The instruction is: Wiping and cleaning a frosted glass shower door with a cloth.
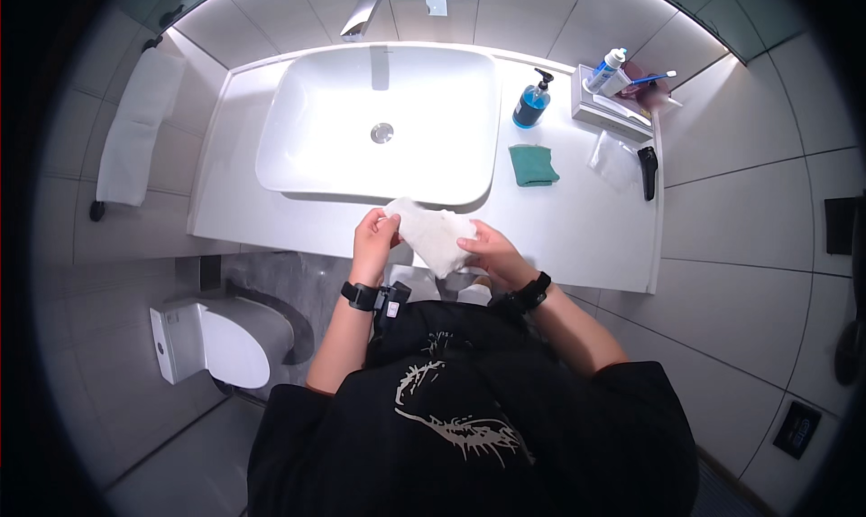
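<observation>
Between my two hands hangs a white cloth (438, 238), held up before the front edge of the washbasin counter. My left hand (373, 239) pinches its left corner between thumb and fingers. On the other side my right hand (495, 248) grips the right edge, thumb on top and fingers partly hidden behind. Just beyond the cloth is a white rectangular washbasin (318, 158) with a round metal drain (382, 133). A folded green cloth (533, 165) lies on the counter to the right of the basin.
A blue soap pump bottle (532, 104) stands right of the basin. Farther right are a grey box (612, 121) bearing toothpaste (604, 70), a clear plastic bag (614, 162) and a black shaver (647, 172). The faucet (365, 9) juts over the basin. A toilet (233, 348) stands lower left.
</observation>
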Demonstrator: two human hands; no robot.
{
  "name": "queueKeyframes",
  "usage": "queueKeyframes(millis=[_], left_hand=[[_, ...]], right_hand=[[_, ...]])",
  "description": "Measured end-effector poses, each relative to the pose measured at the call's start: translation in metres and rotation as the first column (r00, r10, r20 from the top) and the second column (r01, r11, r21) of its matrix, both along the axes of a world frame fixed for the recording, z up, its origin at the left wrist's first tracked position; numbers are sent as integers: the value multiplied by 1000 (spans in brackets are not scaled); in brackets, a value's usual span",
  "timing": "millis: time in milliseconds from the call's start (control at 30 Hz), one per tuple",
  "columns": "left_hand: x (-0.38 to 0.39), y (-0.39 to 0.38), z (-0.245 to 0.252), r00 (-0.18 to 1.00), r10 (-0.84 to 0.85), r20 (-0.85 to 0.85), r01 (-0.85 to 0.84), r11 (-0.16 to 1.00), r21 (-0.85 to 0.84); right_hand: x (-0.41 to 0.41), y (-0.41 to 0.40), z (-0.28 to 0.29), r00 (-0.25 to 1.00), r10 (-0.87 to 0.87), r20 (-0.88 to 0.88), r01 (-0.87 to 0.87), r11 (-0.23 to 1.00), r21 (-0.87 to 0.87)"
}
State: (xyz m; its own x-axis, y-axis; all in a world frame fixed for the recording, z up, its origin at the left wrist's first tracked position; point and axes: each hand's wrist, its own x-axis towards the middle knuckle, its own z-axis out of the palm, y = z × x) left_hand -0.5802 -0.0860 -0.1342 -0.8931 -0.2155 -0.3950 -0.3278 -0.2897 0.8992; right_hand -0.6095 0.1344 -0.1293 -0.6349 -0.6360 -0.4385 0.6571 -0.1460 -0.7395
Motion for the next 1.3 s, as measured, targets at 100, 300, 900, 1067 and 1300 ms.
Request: queueKeyframes(millis=[100,300,900,1067,1300], left_hand=[[-26,-29,6,999,27,37,-29,997,73],[-80,-106,-19,993,-103,-56,102,994,-25],[-142,-186,4,968,-157,-196,98,955,-281],[-146,-192,21,972,-76,-223,58,994,-89],[-146,-212,21,981,91,-169,-13,911,413]], right_hand=[[-26,-24,-7,983,-185,-19,184,982,-41],[-85,-79,-18,948,-315,-53,310,948,-73],[-66,-252,23,939,226,-259,-123,925,360],[-69,-275,20,936,277,-216,-208,933,295],[-72,-292,21,935,300,-190,-249,936,249]])
